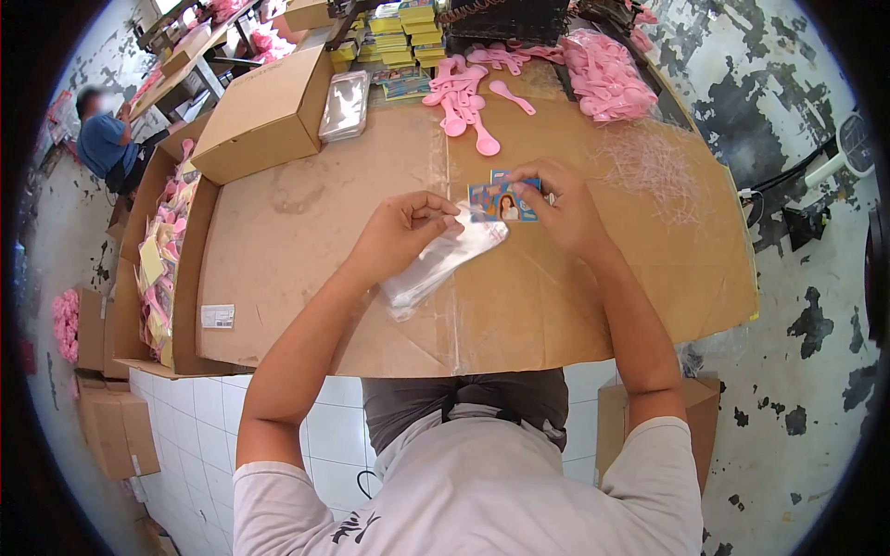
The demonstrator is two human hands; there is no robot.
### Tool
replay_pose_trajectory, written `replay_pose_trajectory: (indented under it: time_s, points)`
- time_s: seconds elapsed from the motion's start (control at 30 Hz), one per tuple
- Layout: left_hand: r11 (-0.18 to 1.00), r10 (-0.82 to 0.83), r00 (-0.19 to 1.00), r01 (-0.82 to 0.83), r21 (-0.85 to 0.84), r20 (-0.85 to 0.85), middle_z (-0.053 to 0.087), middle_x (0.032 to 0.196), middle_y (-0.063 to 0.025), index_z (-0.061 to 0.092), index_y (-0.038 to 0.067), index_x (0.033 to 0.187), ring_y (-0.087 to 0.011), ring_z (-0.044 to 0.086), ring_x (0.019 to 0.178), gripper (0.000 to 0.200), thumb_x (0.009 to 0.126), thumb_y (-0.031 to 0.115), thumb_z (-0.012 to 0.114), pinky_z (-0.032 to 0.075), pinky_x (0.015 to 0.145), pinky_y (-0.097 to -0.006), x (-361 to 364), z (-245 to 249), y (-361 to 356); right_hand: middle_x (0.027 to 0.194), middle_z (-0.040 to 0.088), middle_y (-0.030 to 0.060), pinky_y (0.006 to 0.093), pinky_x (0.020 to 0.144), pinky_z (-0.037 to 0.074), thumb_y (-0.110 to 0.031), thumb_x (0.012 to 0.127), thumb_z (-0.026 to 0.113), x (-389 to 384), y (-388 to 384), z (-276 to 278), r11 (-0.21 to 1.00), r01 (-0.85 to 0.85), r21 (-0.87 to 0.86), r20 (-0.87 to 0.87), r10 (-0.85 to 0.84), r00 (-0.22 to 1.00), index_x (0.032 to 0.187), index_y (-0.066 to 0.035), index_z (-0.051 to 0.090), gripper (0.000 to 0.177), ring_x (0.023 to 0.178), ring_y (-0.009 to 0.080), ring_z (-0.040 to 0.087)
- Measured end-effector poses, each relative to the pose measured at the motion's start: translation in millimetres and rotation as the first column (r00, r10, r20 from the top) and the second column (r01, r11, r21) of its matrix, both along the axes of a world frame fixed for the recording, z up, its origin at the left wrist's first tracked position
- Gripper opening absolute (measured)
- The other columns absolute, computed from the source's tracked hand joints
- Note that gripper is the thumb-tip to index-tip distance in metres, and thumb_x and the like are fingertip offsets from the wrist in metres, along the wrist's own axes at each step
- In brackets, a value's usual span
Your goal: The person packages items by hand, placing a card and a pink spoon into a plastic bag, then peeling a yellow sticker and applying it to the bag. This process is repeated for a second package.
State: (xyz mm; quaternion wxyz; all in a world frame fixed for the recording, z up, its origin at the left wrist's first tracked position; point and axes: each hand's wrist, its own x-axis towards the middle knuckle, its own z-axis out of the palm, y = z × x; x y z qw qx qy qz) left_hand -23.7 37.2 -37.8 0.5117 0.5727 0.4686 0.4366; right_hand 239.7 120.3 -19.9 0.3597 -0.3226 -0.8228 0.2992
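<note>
The left hand [403, 232] pinches a clear bag [440, 267]. The right hand [567, 211] grips one picture card [502, 205], mid-table, touching the bag. One brown box [264, 116] sits at ten o'clock.

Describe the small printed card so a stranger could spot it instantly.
On the cardboard-covered table, look near the middle, where the hands meet. The card is pinched in the right hand, against the clear bags in the left hand. Unlike those, it is printed: blue, with a picture.

Loose pink spoons [468, 97] far centre, bagged spoons [607, 74] to their rt; closed cardboard box [264, 116] far left w/ clear packets [345, 104] beside.
</note>
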Motion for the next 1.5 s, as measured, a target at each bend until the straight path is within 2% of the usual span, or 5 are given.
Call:
replay_pose_trajectory:
  time_s: [0.13,0.33,1.03,1.23,1.5]
  points:
    - [0.999,-0.004,0.998,0.007,-0.036,0.069,0.074,0.103,-0.0068,0.067,-0.004,0.118,-0.0101,0.070,0.093,0.023,0.098,0.007,0.069,0.055,0.083,-0.0240,-0.7,5.8,-0.6,0.096,0.066,0.0089,0.0363,0.076,0.051,-0.004,0.095,0.067,3.4,-1.0,-2.8,0.959,-0.043,0.280,0.165,-0.004,0.986,0.106,-0.003,0.070,0.012,0.086,0.0183,0.064]
    - [0.999,0.043,0.999,-0.043,-0.034,0.018,0.076,0.100,-0.0083,0.064,-0.002,0.126,-0.0101,0.071,0.093,0.031,0.097,0.006,0.070,0.055,0.083,-0.0235,5.2,10.7,-3.4,0.100,0.069,0.0102,0.0321,0.072,0.051,-0.007,0.095,0.068,-8.5,-2.6,-9.0,0.966,0.041,-0.257,-0.349,-0.132,0.928,0.110,-0.001,0.071,0.017,0.082,0.0180,0.066]
    - [0.999,0.003,0.997,-0.006,0.053,0.071,0.076,0.101,-0.0096,0.056,-0.001,0.138,-0.0091,0.070,0.093,0.043,0.097,0.004,0.069,0.055,0.084,-0.0248,8.8,5.7,-5.7,0.092,0.067,0.0087,0.0306,0.067,0.049,-0.009,0.095,0.070,-2.9,-14.1,16.4,0.979,-0.091,0.185,0.028,0.087,0.996,0.108,-0.005,0.074,0.015,0.077,0.0187,0.063]
    - [0.988,-0.078,0.996,0.072,0.136,0.039,0.076,0.101,-0.0100,0.054,-0.001,0.140,-0.0095,0.068,0.094,0.044,0.098,0.003,0.067,0.054,0.084,-0.0256,19.2,2.5,-13.3,0.094,0.068,0.0014,0.0280,0.073,0.049,-0.004,0.095,0.071,-26.3,-36.3,9.6,0.953,-0.133,-0.273,-0.068,0.119,0.991,0.110,-0.004,0.072,0.016,0.084,0.0103,0.061]
    - [0.994,0.046,0.994,-0.055,0.097,0.097,0.075,0.095,-0.0084,0.055,-0.002,0.138,-0.0060,0.065,0.081,0.041,0.099,0.004,0.066,0.051,0.070,-0.0230,16.4,8.8,-10.5,0.092,0.064,0.0031,0.0277,0.072,0.048,-0.015,0.095,0.074,-25.4,-24.2,-12.0,0.939,-0.175,-0.296,-0.280,0.090,0.956,0.107,-0.002,0.072,0.018,0.082,0.0096,0.059]
